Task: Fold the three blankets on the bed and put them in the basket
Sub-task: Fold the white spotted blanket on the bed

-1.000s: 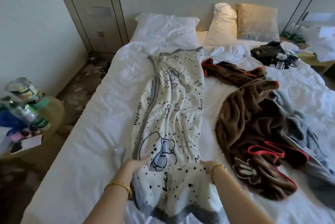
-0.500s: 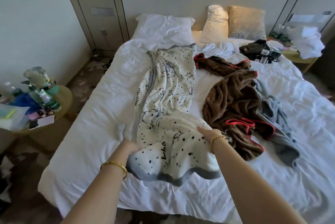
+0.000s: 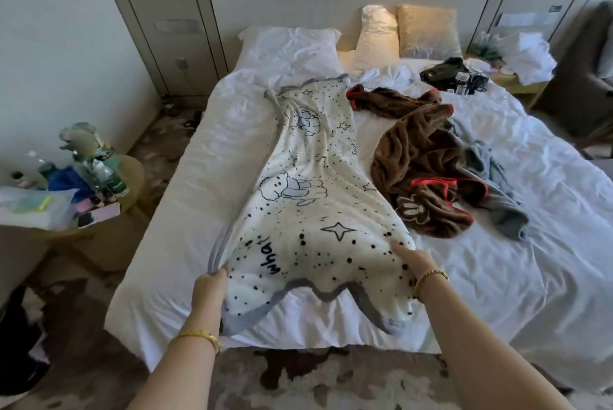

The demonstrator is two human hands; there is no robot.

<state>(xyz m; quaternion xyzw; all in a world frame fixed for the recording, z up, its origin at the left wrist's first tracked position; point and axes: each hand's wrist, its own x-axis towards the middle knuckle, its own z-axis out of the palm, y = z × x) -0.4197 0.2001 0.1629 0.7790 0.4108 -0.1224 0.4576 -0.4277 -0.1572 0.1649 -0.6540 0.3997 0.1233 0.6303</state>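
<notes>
Head view: white blanket point(image 3: 311, 197) lying lengthwise on bed point(image 3: 185, 210); left hand point(image 3: 209, 287) gripping its near left corner; right hand point(image 3: 413, 260) pressing near right edge; corners wanting even tension before folding.

Left hand point(image 3: 209, 287) fingers hidden under white blanket point(image 3: 308, 197) — basket unseen, chair point(image 3: 587, 78) cropped

Three blankets point(image 3: 308, 177) side by side on bed point(image 3: 205, 197)

Cream blanket point(image 3: 308, 197) with black dots, stars, grey trim; brown blanket point(image 3: 418, 157) red-edged; grey blanket point(image 3: 491, 177).
</notes>
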